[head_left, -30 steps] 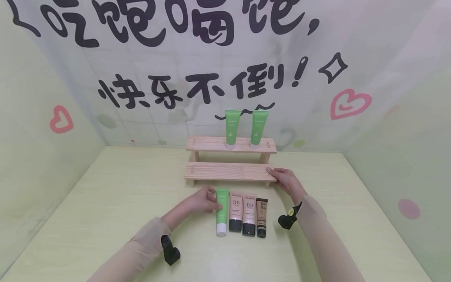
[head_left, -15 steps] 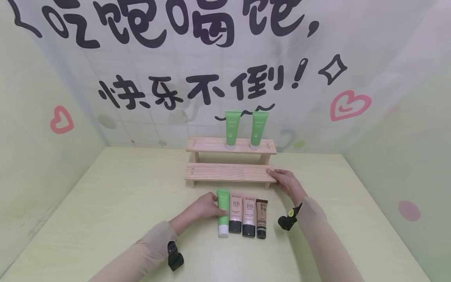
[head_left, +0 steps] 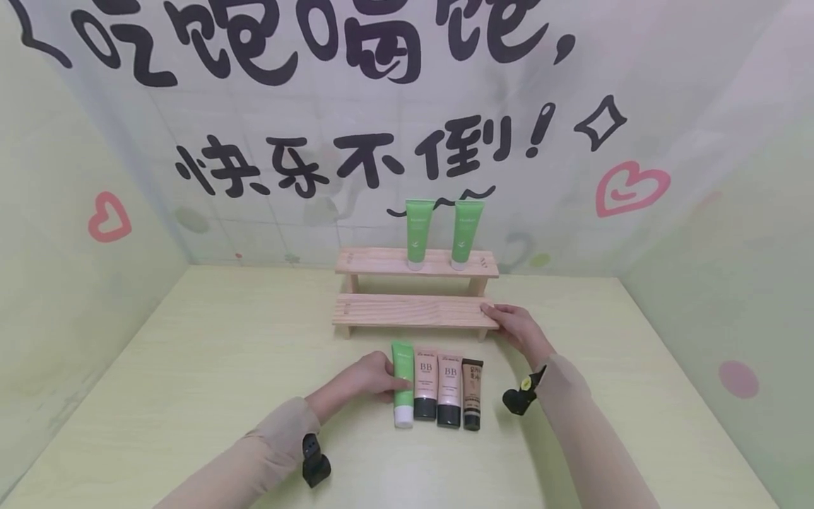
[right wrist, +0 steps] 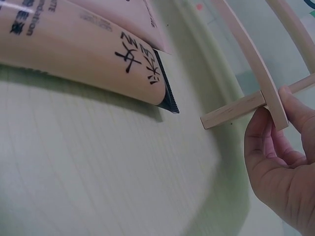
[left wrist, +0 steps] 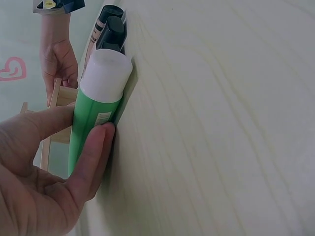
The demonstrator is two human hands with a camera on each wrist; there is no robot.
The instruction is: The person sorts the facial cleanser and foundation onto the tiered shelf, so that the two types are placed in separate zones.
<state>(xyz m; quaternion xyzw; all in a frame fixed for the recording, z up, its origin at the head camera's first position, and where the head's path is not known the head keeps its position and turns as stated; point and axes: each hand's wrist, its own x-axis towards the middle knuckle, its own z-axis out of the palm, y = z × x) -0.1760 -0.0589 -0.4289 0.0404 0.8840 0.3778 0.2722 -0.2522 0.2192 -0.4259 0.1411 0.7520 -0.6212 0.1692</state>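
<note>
A green tube with a white cap (head_left: 403,396) lies at the left end of a row on the table. My left hand (head_left: 372,375) pinches it from its left side, thumb on top and fingers beneath its edge, as the left wrist view shows. Beside it lie two pink BB cream tubes (head_left: 426,385) with black caps and a smaller tan foundation tube (head_left: 473,396). My right hand (head_left: 523,331) grips the right end of the lower step of a two-step wooden rack (head_left: 407,311), thumb above and fingers below the board in the right wrist view (right wrist: 280,162).
Two green tubes (head_left: 417,237) stand upright on their caps on the rack's upper step, toward its right half. Behind the rack rises a printed backdrop (head_left: 286,205), and side panels flank the pale table (head_left: 242,339).
My left hand has shifted slightly right and closed on the green tube, which has moved a little right toward the pink tubes. The right hand stays on the rack.
</note>
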